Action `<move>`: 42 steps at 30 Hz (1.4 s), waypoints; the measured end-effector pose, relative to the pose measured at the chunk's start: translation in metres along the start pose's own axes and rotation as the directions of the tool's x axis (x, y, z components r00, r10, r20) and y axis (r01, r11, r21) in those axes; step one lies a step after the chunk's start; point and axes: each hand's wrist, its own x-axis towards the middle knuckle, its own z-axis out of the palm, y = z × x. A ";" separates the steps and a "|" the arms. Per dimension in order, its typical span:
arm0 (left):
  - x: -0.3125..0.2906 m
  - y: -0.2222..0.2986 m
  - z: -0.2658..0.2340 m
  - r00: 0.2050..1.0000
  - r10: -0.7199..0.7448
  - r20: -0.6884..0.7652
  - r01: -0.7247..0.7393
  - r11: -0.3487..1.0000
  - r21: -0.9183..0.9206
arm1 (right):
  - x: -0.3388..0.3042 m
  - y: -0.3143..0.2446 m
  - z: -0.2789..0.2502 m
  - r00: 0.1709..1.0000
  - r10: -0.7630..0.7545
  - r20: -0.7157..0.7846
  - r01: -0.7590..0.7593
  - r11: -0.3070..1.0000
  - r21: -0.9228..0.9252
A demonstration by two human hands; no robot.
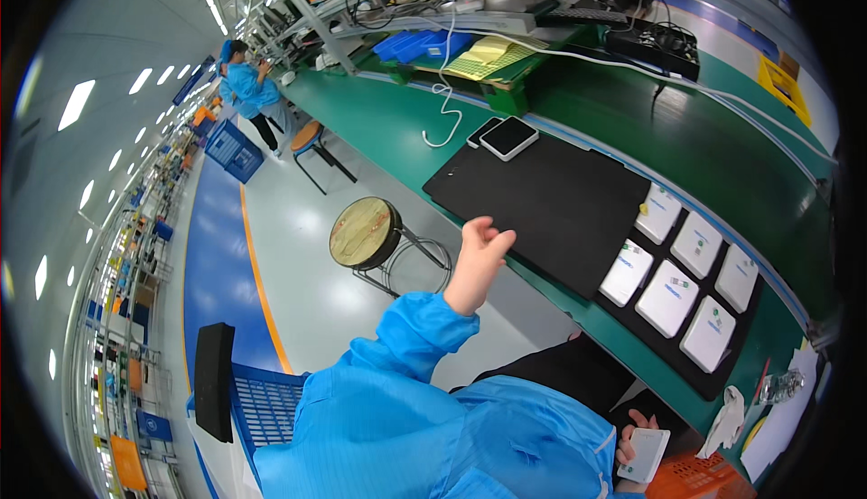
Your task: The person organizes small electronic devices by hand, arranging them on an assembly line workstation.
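Note:
My left hand [479,264] is raised beside the near edge of the black mat [551,201], with its fingers loosely bent, thumb apart and nothing in them. Low at the right, by my lap, my right hand [628,440] grips a white rectangular device [646,457] with rounded corners. Several similar white devices lie in two rows at the mat's right end, among them one white device [666,298] in the near row. At the mat's far left corner sits a white device with a black face [509,139], beside a second dark-faced device [485,130].
The green workbench [361,120] runs from far left to near right. Blue trays [424,46] and a white cable [444,93] lie beyond the mat. Round stools [363,231] stand on the floor. An orange crate [700,478] is below my right hand. Co-workers in blue [248,83] stand far left.

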 end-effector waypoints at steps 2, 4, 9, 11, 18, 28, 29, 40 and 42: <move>-0.005 0.009 -0.011 0.943 -0.316 0.108 0.333 0.866 -0.372 | 0.002 -0.002 -0.004 1.000 0.009 0.002 -0.009 1.000 -0.012; 0.000 0.008 -0.021 0.922 -0.327 0.206 0.387 0.798 -0.462 | 0.007 -0.002 -0.006 0.999 0.035 0.024 -0.035 0.999 -0.022; 0.015 0.005 -0.023 0.872 -0.267 0.411 0.467 0.708 -0.530 | 0.010 -0.004 -0.011 0.998 0.059 -0.001 -0.059 0.995 -0.084; 0.021 0.002 -0.024 0.872 -0.292 0.392 0.474 0.702 -0.531 | 0.011 -0.003 -0.018 0.999 0.042 0.009 -0.042 0.997 -0.059; 0.044 -0.013 -0.033 0.841 -0.384 0.381 0.539 0.655 -0.530 | 0.009 -0.007 -0.043 1.000 0.003 0.004 -0.003 0.994 -0.109; 0.046 -0.020 -0.033 0.858 -0.355 0.372 0.506 0.709 -0.491 | 0.019 -0.025 -0.064 0.954 0.197 0.227 -0.196 0.980 -0.029; 0.046 -0.020 -0.033 0.859 -0.352 0.370 0.503 0.709 -0.494 | 0.020 -0.026 -0.066 0.953 0.199 0.228 -0.196 0.980 -0.037; 0.048 -0.022 -0.029 0.863 -0.355 0.358 0.495 0.732 -0.468 | 0.026 -0.030 -0.077 0.914 0.248 0.322 -0.257 0.966 -0.013; 0.049 -0.022 -0.026 0.865 -0.357 0.354 0.494 0.734 -0.466 | 0.023 -0.029 -0.073 0.915 0.241 0.324 -0.253 0.967 -0.007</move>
